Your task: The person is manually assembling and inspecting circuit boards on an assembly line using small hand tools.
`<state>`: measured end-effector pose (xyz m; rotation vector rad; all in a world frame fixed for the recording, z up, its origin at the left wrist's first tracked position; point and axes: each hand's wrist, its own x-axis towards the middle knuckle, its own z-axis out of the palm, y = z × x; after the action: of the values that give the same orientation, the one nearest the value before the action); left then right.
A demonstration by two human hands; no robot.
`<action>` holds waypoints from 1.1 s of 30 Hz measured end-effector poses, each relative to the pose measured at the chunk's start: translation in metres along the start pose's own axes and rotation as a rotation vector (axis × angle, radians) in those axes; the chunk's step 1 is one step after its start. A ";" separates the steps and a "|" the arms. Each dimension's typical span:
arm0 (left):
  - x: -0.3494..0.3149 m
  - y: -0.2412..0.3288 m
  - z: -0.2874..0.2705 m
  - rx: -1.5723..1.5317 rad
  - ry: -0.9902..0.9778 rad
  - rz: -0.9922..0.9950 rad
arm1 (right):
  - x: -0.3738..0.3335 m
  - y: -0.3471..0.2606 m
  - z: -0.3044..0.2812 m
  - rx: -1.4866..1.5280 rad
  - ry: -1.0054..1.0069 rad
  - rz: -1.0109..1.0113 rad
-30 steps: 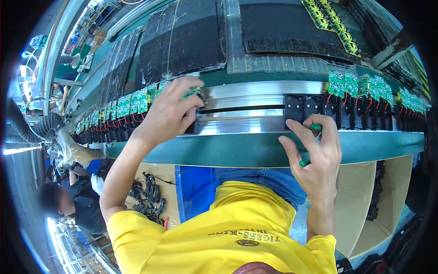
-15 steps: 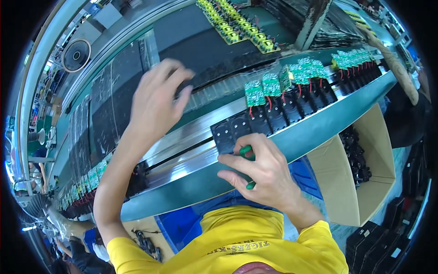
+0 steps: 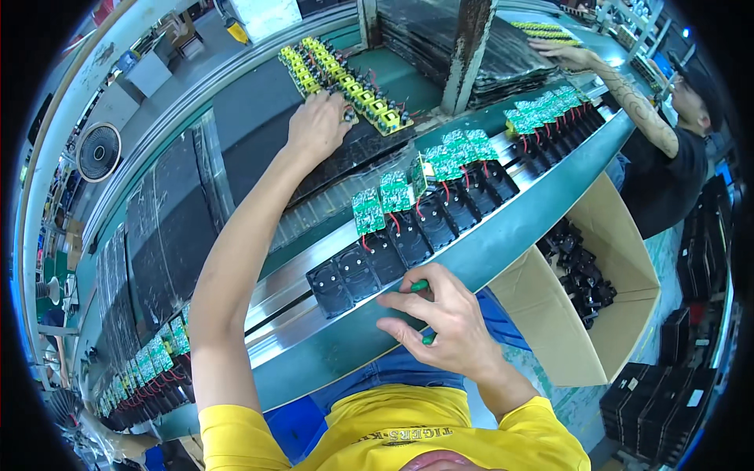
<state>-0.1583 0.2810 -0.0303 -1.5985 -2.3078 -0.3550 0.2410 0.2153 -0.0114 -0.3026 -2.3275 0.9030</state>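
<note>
My left hand [image 3: 318, 125] reaches to the far side of the bench, its fingers closed over the near end of a row of circuit boards [image 3: 365, 98] with yellow transformers. My right hand [image 3: 449, 322] holds a green-handled hand tool [image 3: 420, 285] over the bench's near edge; its working end is hidden. Just left of that hand, black plastic housings [image 3: 373, 263] line a metal rail. The two leftmost carry no board. Green circuit boards [image 3: 395, 192] stand at the far side of other housings, joined by red wires [image 3: 397, 226].
An open cardboard box [image 3: 577, 334] of black parts stands at the right. A metal post [image 3: 470, 59] rises beside stacked dark sheets [image 3: 420, 39]. A co-worker [image 3: 667, 157] reaches in from the right. More wired boards [image 3: 153, 357] lie at the left.
My left hand has moved away from me onto the yellow-component boards and closed there. The view has shifted, bringing the co-worker into sight. My right hand keeps its tool.
</note>
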 end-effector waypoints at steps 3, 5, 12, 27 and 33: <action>-0.004 -0.013 0.007 0.038 -0.042 0.083 | -0.003 -0.005 0.001 0.012 -0.011 -0.024; -0.012 -0.021 0.001 -0.021 -0.036 0.116 | -0.002 -0.010 -0.001 0.004 -0.010 -0.038; -0.095 0.056 -0.117 -0.713 -0.243 -0.144 | 0.017 -0.018 -0.009 0.015 0.155 0.055; -0.206 0.103 -0.206 -1.047 -0.442 -0.046 | 0.053 -0.019 -0.003 0.450 0.056 -0.120; -0.222 0.067 -0.199 -1.230 -0.652 -0.247 | 0.118 0.048 -0.094 0.294 0.122 0.274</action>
<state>-0.0002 0.0391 0.0685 -2.0954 -2.9855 -1.8301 0.2065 0.3493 0.0659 -0.5434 -2.0368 1.3047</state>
